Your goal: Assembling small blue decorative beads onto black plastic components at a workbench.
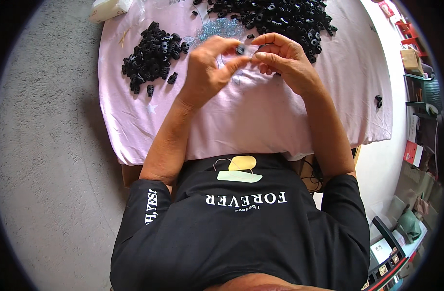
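Observation:
My left hand [210,70] is raised over the pink-covered table and pinches a small black plastic piece [240,49] between thumb and fingers. Close beside it, almost fingertip to fingertip, is my right hand [286,60], its thumb and fingers pressed together. Whatever my right fingers hold is too small or too hidden to name. Left of my hands lies a heap of small ridged black plastic pieces [151,56]. A larger heap of similar black pieces [285,19] spreads beyond my right hand. Between the heaps sits a pile of tiny shiny bluish pieces [219,29].
A pink cloth [261,126] covers the table, its near edge at my waist. Two loose black pieces [378,101] lie near the right edge. A white packet [110,8] rests at the far left corner. Cluttered shelves [418,102] stand along the right.

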### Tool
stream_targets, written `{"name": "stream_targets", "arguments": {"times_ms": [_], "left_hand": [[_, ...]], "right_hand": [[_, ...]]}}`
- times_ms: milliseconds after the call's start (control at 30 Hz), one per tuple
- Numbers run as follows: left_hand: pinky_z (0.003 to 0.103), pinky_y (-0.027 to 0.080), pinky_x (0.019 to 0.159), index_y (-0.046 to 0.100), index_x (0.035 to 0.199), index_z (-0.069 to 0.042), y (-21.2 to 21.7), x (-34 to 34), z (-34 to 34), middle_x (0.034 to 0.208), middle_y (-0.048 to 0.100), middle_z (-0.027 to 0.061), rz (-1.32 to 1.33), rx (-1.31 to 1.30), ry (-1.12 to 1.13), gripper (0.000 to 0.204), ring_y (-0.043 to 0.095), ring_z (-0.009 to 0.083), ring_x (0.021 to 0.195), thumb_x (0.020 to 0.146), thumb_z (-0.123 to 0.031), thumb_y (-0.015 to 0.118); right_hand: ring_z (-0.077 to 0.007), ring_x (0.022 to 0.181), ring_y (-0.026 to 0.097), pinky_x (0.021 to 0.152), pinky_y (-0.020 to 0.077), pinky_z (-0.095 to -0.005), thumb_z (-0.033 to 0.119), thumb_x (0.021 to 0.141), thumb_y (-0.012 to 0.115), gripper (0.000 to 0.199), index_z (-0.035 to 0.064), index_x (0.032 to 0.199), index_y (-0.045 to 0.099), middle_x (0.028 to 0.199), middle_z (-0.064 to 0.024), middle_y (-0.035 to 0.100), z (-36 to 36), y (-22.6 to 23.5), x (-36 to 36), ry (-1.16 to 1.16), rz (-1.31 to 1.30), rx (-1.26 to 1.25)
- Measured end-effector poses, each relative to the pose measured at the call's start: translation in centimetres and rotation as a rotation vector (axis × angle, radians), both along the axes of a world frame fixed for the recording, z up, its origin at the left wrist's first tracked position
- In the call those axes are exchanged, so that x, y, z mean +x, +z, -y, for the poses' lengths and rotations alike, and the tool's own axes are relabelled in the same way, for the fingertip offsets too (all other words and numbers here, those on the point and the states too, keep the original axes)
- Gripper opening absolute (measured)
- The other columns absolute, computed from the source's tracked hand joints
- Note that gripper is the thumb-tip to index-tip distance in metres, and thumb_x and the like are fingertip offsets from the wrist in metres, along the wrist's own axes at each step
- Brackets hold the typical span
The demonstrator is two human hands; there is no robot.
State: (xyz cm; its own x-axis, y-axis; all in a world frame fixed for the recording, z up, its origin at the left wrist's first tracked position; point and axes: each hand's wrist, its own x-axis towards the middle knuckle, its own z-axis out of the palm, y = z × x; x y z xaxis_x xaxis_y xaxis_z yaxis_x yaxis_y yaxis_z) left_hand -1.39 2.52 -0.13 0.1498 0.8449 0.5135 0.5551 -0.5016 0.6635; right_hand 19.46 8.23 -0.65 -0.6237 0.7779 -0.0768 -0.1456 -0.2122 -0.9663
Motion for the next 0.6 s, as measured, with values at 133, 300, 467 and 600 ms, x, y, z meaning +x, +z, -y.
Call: {"name": "stream_targets", "arguments": {"times_ms": [133, 300, 467, 600], "left_hand": [[0.037, 0.047, 0.083, 0.069, 0.096, -0.008, -0.9, -3.8, -1.2, 0.098, 0.066, 0.0069, -0.303, 0.128, 0.465, 0.032, 0.060, 0.0239, 0.092, 0.074, -0.027, 0.081], [0.041, 0.038, 0.097, 0.071, 0.094, -0.011, -1.9, -7.1, -1.1, 0.109, 0.064, 0.0040, -0.443, 0.087, 0.623, 0.030, 0.055, 0.0237, 0.109, 0.071, -0.027, 0.083], [0.046, 0.030, 0.103, 0.072, 0.095, -0.016, -2.5, -7.2, -1.0, 0.118, 0.060, 0.0039, -0.548, -0.023, 0.673, 0.029, 0.048, 0.0252, 0.121, 0.071, -0.029, 0.082], [0.051, 0.026, 0.105, 0.072, 0.096, -0.018, -2.7, -8.0, -0.9, 0.123, 0.059, 0.0044, -0.541, -0.088, 0.690, 0.026, 0.045, 0.0258, 0.125, 0.073, -0.027, 0.080]], "right_hand": [[-0.0078, 0.072, 0.063, 0.067, 0.0530, -0.0216, 0.014, 0.089, 0.070, 0.023, 0.0030, 0.109, 0.064, 0.085, -0.0034, 0.068, -0.1, -0.2, -0.1, -0.073, 0.026, 0.057], [-0.0053, 0.076, 0.060, 0.070, 0.0494, -0.0193, 0.007, 0.091, 0.066, 0.014, 0.0036, 0.105, 0.065, 0.088, -0.0013, 0.067, 0.0, -0.8, -0.5, -0.196, 0.075, 0.237], [-0.0040, 0.079, 0.060, 0.072, 0.0501, -0.0199, 0.003, 0.089, 0.068, 0.012, 0.0028, 0.101, 0.067, 0.089, 0.0007, 0.067, 0.0, -1.7, -0.7, -0.348, 0.227, 0.439], [-0.0129, 0.078, 0.066, 0.074, 0.0538, -0.0252, 0.006, 0.080, 0.074, 0.011, 0.0064, 0.090, 0.070, 0.088, -0.0021, 0.069, 0.0, -1.2, -0.9, -0.420, 0.370, 0.773]]}}
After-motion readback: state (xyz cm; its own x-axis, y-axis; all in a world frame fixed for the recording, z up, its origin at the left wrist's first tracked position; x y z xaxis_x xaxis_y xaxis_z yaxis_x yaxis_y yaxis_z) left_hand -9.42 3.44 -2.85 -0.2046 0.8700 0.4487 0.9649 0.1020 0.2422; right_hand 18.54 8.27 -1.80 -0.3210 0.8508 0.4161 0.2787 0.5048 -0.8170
